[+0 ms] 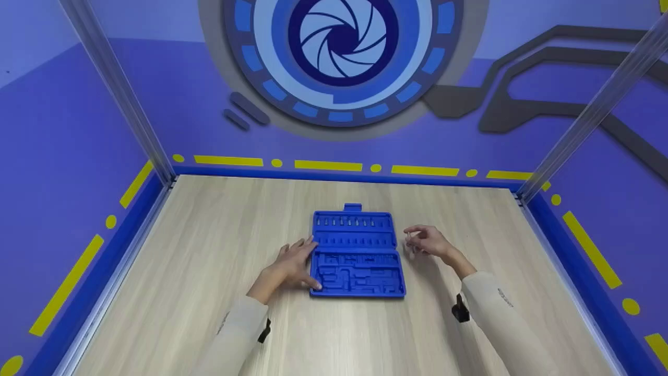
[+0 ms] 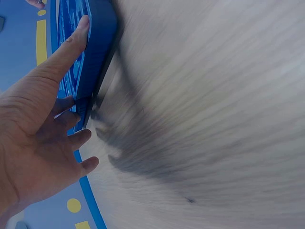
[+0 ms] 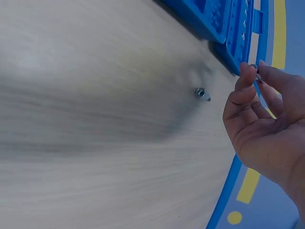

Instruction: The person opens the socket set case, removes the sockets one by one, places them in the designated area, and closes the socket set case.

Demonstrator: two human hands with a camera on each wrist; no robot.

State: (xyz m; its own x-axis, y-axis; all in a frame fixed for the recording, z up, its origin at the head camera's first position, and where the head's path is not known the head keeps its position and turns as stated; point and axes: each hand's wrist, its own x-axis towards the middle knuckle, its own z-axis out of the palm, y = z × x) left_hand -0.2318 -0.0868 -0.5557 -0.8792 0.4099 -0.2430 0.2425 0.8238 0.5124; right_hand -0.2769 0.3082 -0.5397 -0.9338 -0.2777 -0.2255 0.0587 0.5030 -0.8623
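Observation:
A blue plastic tool case lies unfolded flat on the table, its latch tab toward the back. Several small metal bits stand in a row of slots in its far half; the near half shows moulded hollows. My left hand rests at the case's left side, thumb on the near half's rim and fingers spread beside it. To the right of the case, my right hand pinches a small metal bit between thumb and fingertip, above the table. Another small metal bit lies on the wood below that hand.
The pale wooden table extends around the case on all sides. Blue panels with yellow markings border it at the back and both sides. Metal posts stand at the back corners.

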